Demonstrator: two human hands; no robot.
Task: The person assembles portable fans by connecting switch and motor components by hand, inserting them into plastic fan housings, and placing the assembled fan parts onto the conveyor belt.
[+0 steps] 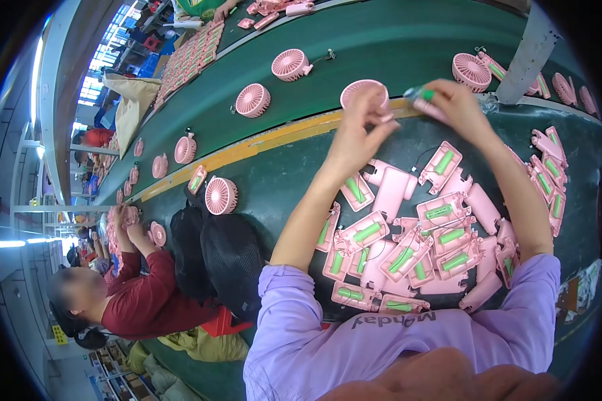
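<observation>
My left hand (356, 134) is at the belt's near edge, fingers curled over the lower side of a pink fan head (362, 88) with a slatted round front. Its fingertips overlap the fan in this view. To its right, my right hand (456, 110) is closed on a pink handle shell (429, 110) with a green battery, and a small grey part (413, 92) shows at its tip, blurred. Below both hands lies a heap of pink handle shells (401, 257), many with green batteries, some turned back side up.
Fan heads (289, 65) with short wires lie along the green belt (207, 127), beyond a yellow strip (261, 142). More shells (548, 174) are stacked at right. A metal post (525, 57) rises at the upper right. Black bags (231, 257) and a person in red (150, 294) are at left.
</observation>
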